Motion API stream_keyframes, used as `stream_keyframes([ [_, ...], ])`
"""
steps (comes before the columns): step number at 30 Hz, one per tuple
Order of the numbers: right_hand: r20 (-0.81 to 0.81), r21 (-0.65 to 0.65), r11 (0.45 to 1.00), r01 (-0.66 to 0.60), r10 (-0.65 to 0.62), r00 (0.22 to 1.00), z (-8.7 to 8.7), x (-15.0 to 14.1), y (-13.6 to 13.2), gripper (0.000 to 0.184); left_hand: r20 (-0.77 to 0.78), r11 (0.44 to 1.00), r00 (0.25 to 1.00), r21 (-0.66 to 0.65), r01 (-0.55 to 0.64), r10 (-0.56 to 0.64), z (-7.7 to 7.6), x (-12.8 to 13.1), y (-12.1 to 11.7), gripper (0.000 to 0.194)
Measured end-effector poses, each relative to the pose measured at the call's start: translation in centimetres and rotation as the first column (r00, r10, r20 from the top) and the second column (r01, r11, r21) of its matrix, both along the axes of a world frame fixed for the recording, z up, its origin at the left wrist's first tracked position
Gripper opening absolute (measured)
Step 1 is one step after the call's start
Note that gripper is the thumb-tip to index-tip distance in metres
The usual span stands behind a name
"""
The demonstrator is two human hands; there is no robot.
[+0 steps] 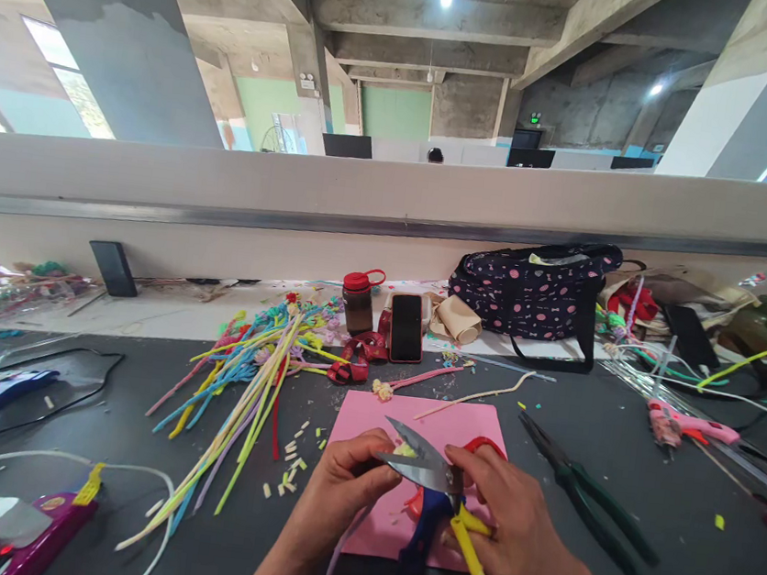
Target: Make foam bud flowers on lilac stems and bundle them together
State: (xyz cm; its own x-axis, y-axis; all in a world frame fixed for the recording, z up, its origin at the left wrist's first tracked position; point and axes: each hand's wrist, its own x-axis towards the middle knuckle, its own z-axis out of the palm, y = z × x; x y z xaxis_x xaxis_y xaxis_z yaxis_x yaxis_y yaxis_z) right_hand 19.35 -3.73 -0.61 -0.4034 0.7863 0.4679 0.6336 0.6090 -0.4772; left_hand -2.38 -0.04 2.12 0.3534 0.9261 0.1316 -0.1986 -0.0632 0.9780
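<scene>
Green lit sign (535,118), far background, lettering too small to read

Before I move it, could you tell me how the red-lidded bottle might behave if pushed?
The bottle looks taller than wide, so a high push could probably tip it. Its sides seem rounded, so it might roll once down. The dark lower part may be liquid, which would likely add weight.

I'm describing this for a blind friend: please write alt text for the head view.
The right hand holds open scissors at a small yellow piece by the left hand, over a pink sheet. Colorful fuzzy stems lie left, green-handled pliers right.
</scene>
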Motion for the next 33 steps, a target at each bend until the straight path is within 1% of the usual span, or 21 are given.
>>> stream_keyframes([
  [4, 0.023, 0.026, 1.0, -0.001, 0.001, 1.0, 0.0, 0.0, -0.1, 0.062, -0.024, 1.0, 1.0, 0.004, -0.012, 0.012, 0.0, 0.0, 0.0, 0.01],
  [8, 0.058, 0.061, 0.998, 0.01, -0.013, 0.998, 0.0, 0.1, -0.1, 0.064, -0.013, 0.999, 0.999, -0.001, -0.038, 0.038, 0.3, 0.1, -0.2, 0.011],
  [16, 0.071, 0.087, 0.996, 0.013, -0.019, 0.997, 0.2, 0.2, 0.1, 0.058, -0.001, 0.998, 0.999, -0.018, -0.054, 0.054, 0.4, 0.1, -0.4, 0.01],
  [23, 0.064, 0.039, 0.999, 0.003, -0.005, 0.998, 0.8, 0.1, -0.7, 0.06, 0.005, 0.997, 0.997, -0.035, -0.075, 0.076, 0.5, 0.0, -0.4, 0.009],
  [30, 0.041, -0.005, 0.999, -0.041, 0.041, 0.998, 1.1, 0.0, -0.5, 0.054, -0.06, 0.998, 0.997, -0.018, -0.058, 0.057, 0.4, -0.3, -0.3, 0.012],
  [33, 0.027, -0.061, 0.995, -0.077, 0.079, 0.997, 1.3, -0.1, -0.5, 0.052, -0.058, 0.998, 0.996, -0.007, -0.066, 0.066, 0.4, -0.6, -0.3, 0.013],
])
